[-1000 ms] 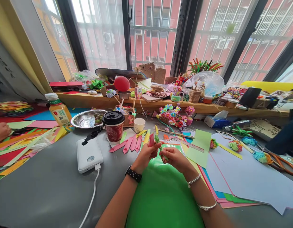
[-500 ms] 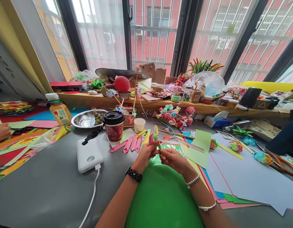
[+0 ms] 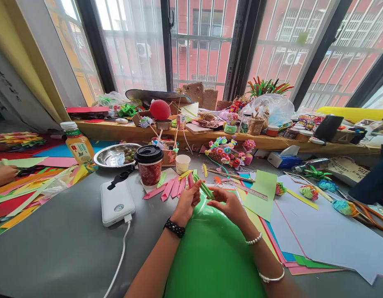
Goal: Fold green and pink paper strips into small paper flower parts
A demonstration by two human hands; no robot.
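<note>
My left hand [image 3: 187,203], with a black dotted watch band at its wrist, is closed round a folded green paper strip [image 3: 205,188] that looks layered. A pink folded strip [image 3: 190,179] stands up at the same fingers. At the green paper's lower right end, the thumb and fingers of my right hand [image 3: 229,205] curl about it; how firmly they press is hard to see. Both hands are above a large green balloon [image 3: 216,256]. Several pink pointed paper strips [image 3: 169,188] lie on the table just left of my left hand.
A lidded cup [image 3: 148,167], paper cup [image 3: 182,164], metal bowl [image 3: 101,157] and white power bank [image 3: 117,203] stand to the left. Paper sheets [image 3: 328,223] and orange-handled scissors [image 3: 369,217] lie right. Another person's hand [image 3: 4,174] is at the far left edge.
The green paper now shows more of its length, slanting between my hands. My right hand has shifted slightly right, its fingers wider apart. The other person's hand has moved right, near dark scissors.
</note>
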